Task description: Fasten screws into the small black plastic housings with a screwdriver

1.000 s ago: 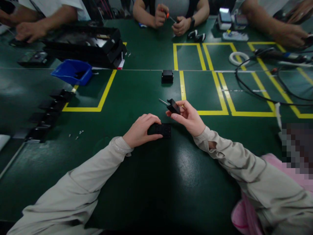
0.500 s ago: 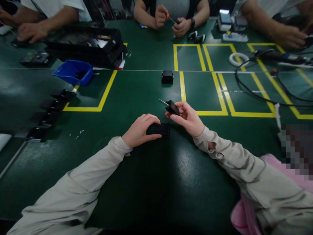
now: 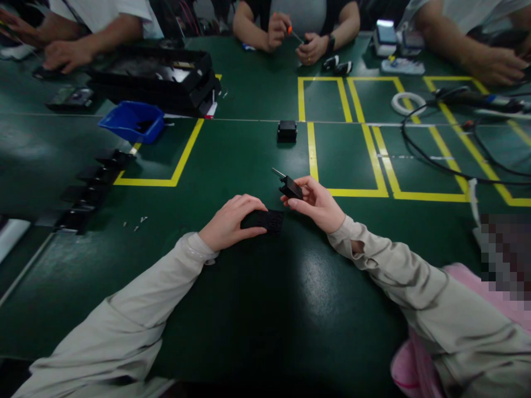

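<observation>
My left hand (image 3: 232,220) grips a flat black part (image 3: 272,221) between thumb and fingers, low over the green tabletop. To its right, my right hand (image 3: 318,202) pinches a small black block (image 3: 292,188). A thin metal rod (image 3: 278,172) sticks out of this block toward the upper left. The two held parts are close together but apart. Beyond them a separate black block (image 3: 287,131) sits on the table near the seam.
A blue bin (image 3: 135,122) and black trays (image 3: 186,83) stand at the back left. Several black parts (image 3: 93,188) form a row at left, near small screws (image 3: 140,223). Cables (image 3: 427,157) lie at right. Across the table, a person's hands (image 3: 311,48) hold a tool.
The view has shifted slightly, moving the table items rightward. My left hand and its flat part have moved a little left, away from the block in my right hand.
</observation>
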### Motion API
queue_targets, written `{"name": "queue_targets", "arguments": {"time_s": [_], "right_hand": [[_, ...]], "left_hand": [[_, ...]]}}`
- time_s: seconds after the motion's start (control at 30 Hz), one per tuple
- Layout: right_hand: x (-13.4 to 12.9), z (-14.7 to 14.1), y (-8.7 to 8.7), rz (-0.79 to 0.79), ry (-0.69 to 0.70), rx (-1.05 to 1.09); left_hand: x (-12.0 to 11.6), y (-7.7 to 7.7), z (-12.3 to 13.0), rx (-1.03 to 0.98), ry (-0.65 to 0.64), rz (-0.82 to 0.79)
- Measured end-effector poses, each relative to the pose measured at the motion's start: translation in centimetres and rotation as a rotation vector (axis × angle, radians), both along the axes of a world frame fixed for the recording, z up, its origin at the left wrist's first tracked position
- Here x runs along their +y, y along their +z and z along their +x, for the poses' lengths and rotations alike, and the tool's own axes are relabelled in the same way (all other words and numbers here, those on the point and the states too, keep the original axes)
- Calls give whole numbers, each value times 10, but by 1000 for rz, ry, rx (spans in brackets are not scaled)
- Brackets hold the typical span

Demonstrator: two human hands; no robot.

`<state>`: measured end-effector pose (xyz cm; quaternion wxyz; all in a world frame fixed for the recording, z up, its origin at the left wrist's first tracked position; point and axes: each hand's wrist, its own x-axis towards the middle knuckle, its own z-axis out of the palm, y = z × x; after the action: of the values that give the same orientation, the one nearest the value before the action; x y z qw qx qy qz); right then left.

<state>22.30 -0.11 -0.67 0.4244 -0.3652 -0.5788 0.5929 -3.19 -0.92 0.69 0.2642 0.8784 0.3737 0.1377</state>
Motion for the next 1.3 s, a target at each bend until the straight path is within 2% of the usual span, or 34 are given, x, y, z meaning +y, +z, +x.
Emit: {"name": "queue_targets", "arguments": {"time_s": [0.1, 0.23, 0.33, 0.47, 0.57, 0.7, 0.8, 0.97, 1.13, 1.3], "right_hand": [[0, 0, 0, -16, 10, 13], [0, 0, -1, -10, 8, 23], [0, 0, -1, -1, 0, 8], [1, 0, -2, 37, -13, -27], [4, 4, -2, 152, -81, -140], [10, 12, -4, 465, -237, -476], [16, 18, -9, 558, -198, -601], [18, 20, -14, 563, -118, -864], [15, 20, -1, 578, -47, -1079], [13, 21, 16, 557, 90, -1208]], "left_hand": [[-6, 3, -8, -27, 50, 7], [-18, 9, -7, -54, 141, 110], [-24, 9, 3, -42, 130, 170], [-28, 4, 17, -5, 96, 173], [-29, 2, 21, 24, 86, 165], [-29, 1, 20, 44, 82, 149], [-29, 0, 19, 43, 80, 148], [-28, -1, 20, 53, 76, 136], [-28, 1, 20, 64, 74, 139], [-29, 1, 18, 71, 75, 161]]}}
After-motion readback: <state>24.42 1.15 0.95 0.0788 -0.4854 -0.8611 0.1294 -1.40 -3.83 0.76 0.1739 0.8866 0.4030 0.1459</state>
